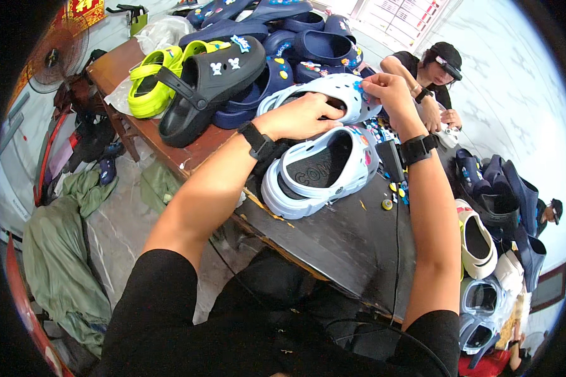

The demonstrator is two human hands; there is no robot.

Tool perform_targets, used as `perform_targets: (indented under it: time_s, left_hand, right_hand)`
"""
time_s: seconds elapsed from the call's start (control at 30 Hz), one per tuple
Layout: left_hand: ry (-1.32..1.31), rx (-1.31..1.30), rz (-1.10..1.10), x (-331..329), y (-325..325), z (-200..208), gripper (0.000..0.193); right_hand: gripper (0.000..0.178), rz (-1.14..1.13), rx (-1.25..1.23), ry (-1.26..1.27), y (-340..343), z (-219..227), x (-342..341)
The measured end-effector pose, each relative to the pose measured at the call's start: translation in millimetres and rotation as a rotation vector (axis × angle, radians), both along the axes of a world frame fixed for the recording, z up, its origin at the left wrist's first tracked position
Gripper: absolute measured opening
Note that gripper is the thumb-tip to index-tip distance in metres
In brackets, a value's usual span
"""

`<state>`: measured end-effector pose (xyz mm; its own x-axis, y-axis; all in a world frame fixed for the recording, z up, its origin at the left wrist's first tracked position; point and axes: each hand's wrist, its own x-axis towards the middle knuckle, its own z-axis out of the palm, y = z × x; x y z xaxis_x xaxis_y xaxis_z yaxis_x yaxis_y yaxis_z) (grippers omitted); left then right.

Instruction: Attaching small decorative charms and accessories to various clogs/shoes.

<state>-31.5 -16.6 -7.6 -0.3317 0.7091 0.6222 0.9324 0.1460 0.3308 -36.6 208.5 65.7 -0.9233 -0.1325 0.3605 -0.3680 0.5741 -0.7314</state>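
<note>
Grips the pale blue clog (pixel 341 85) with the left hand (pixel 302 118) beyond its twin (pixel 346 182) on the dark table (pixel 333 242), apparently pinching a blue charm (pixel 358 87) with the right hand (pixel 387 91), best kept square to the toe.

The pale-blue clogs (pixel 338 191) looked like smooth, matt plastic. The dark desk (pixel 339 242) had a faint sheen and a rough, chipped edge; the bag (pixel 163 34) was thin, glossy plastic, the green cloth (pixel 63 264) matt.
</note>
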Motion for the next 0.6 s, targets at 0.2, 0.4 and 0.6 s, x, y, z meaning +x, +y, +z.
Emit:
perform_targets:
  time_s: [0.2, 0.4, 0.6]
  left_hand:
    - [0.016, 0.016, 0.021, 1.4, 2.0, -4.2, 0.02]
    - [0.025, 0.026, 0.037, 0.4, 2.3, -4.8, 0.02]
    - [-0.02, 0.014, 0.073, -0.8, 3.2, -7.6, 0.021]
  right_hand:
    - [0.03, -0.052, -0.041, -0.012, -0.5, 1.2, -1.1]
    - [0.039, -0.142, -0.021, -0.019, -3.0, 0.0, 0.4]
    - [0.038, -0.063, -0.18, -0.252, -3.8, 6.0, -3.6]
